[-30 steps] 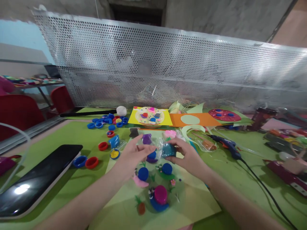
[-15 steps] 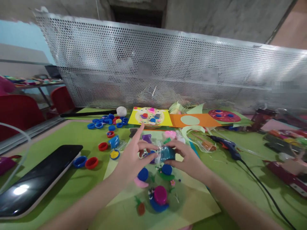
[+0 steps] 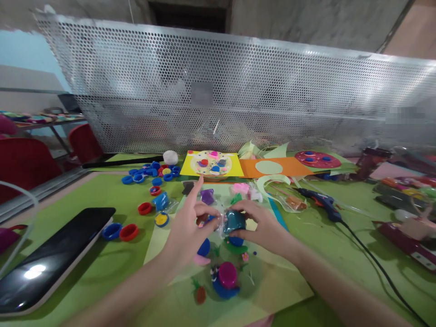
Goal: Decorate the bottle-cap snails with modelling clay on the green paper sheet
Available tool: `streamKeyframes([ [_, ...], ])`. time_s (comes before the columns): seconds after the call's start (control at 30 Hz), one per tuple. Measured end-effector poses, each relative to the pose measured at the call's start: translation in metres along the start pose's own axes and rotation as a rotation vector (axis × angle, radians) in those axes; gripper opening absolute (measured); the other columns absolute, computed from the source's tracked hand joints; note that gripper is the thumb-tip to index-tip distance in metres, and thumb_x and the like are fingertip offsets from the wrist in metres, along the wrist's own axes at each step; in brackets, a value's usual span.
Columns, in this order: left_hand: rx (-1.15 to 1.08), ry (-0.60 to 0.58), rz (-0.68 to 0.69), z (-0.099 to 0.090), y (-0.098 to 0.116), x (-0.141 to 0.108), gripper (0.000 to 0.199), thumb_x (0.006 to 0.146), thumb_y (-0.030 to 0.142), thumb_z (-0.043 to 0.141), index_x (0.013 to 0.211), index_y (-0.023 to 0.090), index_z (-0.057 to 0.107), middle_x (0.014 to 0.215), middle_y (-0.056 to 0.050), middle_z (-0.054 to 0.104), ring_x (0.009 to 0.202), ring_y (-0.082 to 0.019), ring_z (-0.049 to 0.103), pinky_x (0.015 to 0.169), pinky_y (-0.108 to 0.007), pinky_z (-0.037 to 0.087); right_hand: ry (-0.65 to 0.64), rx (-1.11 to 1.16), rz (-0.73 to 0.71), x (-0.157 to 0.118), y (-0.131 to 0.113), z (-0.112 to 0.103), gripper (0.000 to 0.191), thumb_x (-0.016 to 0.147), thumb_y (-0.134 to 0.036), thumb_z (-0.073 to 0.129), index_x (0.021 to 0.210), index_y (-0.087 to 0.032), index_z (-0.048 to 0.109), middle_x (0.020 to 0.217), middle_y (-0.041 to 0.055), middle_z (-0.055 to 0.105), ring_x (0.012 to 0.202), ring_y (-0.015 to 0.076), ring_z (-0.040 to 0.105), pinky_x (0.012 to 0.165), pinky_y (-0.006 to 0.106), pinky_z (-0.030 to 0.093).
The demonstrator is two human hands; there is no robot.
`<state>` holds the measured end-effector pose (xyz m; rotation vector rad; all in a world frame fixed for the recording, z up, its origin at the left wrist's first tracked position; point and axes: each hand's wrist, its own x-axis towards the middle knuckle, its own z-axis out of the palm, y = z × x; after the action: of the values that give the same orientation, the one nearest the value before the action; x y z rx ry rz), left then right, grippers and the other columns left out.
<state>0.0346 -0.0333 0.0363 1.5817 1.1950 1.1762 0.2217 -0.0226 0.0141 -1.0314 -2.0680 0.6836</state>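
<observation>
Above the pale sheet, a teal lump in a clear plastic wrapper [image 3: 235, 221], perhaps modelling clay, hangs between both hands. My right hand [image 3: 267, 225] closes thumb and fingers around the teal lump. With thumb and fingertips, my left hand [image 3: 189, 222] pinches the wrapper's clear end, its index finger pointing up. Beneath them on the pale sheet [image 3: 163, 295] sit a blue snail figure with a magenta bottle cap [image 3: 227, 274] as its shell, a blue cap [image 3: 203, 247], a brown pineapple shape [image 3: 200, 294] and a pink flower [image 3: 245, 257]. Part of the sheet is hidden by my hands.
A phone [image 3: 57, 259] lies left, beside blue and red cap rings [image 3: 129, 232]. Several bottle caps [image 3: 150, 170] are heaped farther back. A decorated yellow card [image 3: 235, 165] stands behind my hands. To the right is a glue gun [image 3: 322, 202] with a trailing cord. Perforated metal [image 3: 238, 91] bounds the back.
The teal packet has tipped slightly and shifted a little, still between both hands. The camera view has moved slightly; the things on the sheet lie as before.
</observation>
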Motion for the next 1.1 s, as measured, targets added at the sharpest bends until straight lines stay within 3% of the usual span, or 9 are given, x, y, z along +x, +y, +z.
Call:
streamKeyframes([
  [0.13, -0.400, 0.045, -0.349, -0.004, -0.004, 0.012, 0.075, 0.073, 0.010, 0.067, 0.137, 0.011, 0.028, 0.068, 0.000, 0.068, 0.054, -0.010, 0.055, 0.053, -0.021, 0.043, 0.140, -0.007, 0.078, 0.005, 0.012, -0.003, 0.030, 0.070, -0.025, 0.066, 0.099, -0.020, 0.058, 0.095, 0.0048, 0.062, 0.083, 0.0169, 0.058, 0.070, 0.030, 0.049],
  [0.2, -0.467, 0.068, -0.406, -0.006, -0.006, 0.018, 0.064, 0.078, 0.009, 0.062, 0.134, 0.007, 0.031, 0.069, -0.002, 0.068, 0.052, -0.008, 0.054, 0.049, -0.019, 0.042, 0.248, -0.074, 0.153, 0.008, 0.021, -0.010, 0.030, 0.071, -0.029, 0.064, 0.099, -0.019, 0.058, 0.097, 0.0056, 0.063, 0.083, 0.0177, 0.059, 0.070, 0.030, 0.049],
  [0.3, -0.515, 0.064, -0.411, -0.007, -0.009, 0.022, 0.056, 0.083, 0.009, 0.058, 0.133, 0.006, 0.033, 0.079, -0.006, 0.070, 0.059, -0.009, 0.058, 0.048, -0.018, 0.044, 0.279, -0.226, 0.274, 0.011, 0.033, -0.019, 0.032, 0.073, -0.034, 0.062, 0.099, -0.016, 0.058, 0.094, 0.0071, 0.065, 0.084, 0.0195, 0.060, 0.072, 0.032, 0.049],
  [0.43, -0.550, 0.013, -0.412, -0.005, -0.009, 0.020, 0.051, 0.083, 0.006, 0.057, 0.130, 0.009, 0.039, 0.081, -0.008, 0.071, 0.065, -0.011, 0.063, 0.049, -0.017, 0.046, 0.214, -0.338, 0.310, 0.009, 0.043, -0.018, 0.029, 0.070, -0.031, 0.064, 0.094, -0.015, 0.061, 0.091, 0.0082, 0.066, 0.082, 0.0225, 0.061, 0.074, 0.036, 0.047],
  [0.53, -0.548, -0.018, -0.399, -0.004, -0.006, 0.016, 0.056, 0.081, 0.005, 0.059, 0.132, 0.010, 0.038, 0.078, -0.008, 0.072, 0.066, -0.012, 0.065, 0.052, -0.019, 0.048, 0.223, -0.418, 0.310, 0.007, 0.042, -0.011, 0.037, 0.071, -0.026, 0.062, 0.106, -0.017, 0.058, 0.107, 0.0112, 0.062, 0.102, 0.0282, 0.054, 0.086, 0.045, 0.040],
  [0.63, -0.527, -0.046, -0.374, -0.002, -0.005, 0.014, 0.063, 0.074, 0.006, 0.067, 0.131, 0.008, 0.039, 0.069, -0.005, 0.071, 0.059, -0.011, 0.063, 0.053, -0.019, 0.048, 0.212, -0.489, 0.197, 0.004, 0.029, -0.008, 0.041, 0.075, -0.028, 0.059, 0.116, -0.022, 0.053, 0.122, 0.0089, 0.053, 0.117, 0.0286, 0.042, 0.095, 0.048, 0.031],
  [0.77, -0.494, -0.113, -0.338, 0.000, -0.008, 0.011, 0.067, 0.065, 0.010, 0.075, 0.125, 0.008, 0.046, 0.063, -0.002, 0.070, 0.052, -0.010, 0.059, 0.049, -0.019, 0.045, 0.135, -0.560, 0.010, 0.001, 0.014, -0.008, 0.032, 0.083, -0.030, 0.052, 0.114, -0.026, 0.054, 0.119, 0.0066, 0.056, 0.113, 0.0243, 0.046, 0.092, 0.043, 0.034],
  [0.93, -0.433, -0.153, -0.336, 0.000, -0.015, 0.012, 0.066, 0.061, 0.010, 0.076, 0.121, 0.011, 0.050, 0.083, -0.008, 0.073, 0.065, -0.014, 0.065, 0.054, -0.022, 0.047, 0.167, -0.601, 0.066, 0.003, 0.023, -0.008, 0.030, 0.081, -0.030, 0.053, 0.110, -0.023, 0.055, 0.115, 0.0082, 0.059, 0.108, 0.0259, 0.050, 0.089, 0.043, 0.036],
  [1.1, -0.365, -0.156, -0.300, 0.000, -0.014, 0.012, 0.069, 0.061, 0.009, 0.074, 0.125, 0.013, 0.046, 0.088, -0.009, 0.073, 0.068, -0.016, 0.066, 0.052, -0.022, 0.048, 0.158, -0.642, 0.201, 0.005, 0.037, -0.008, 0.036, 0.079, -0.030, 0.054, 0.113, -0.022, 0.053, 0.119, 0.0090, 0.057, 0.111, 0.0290, 0.048, 0.090, 0.047, 0.035],
])
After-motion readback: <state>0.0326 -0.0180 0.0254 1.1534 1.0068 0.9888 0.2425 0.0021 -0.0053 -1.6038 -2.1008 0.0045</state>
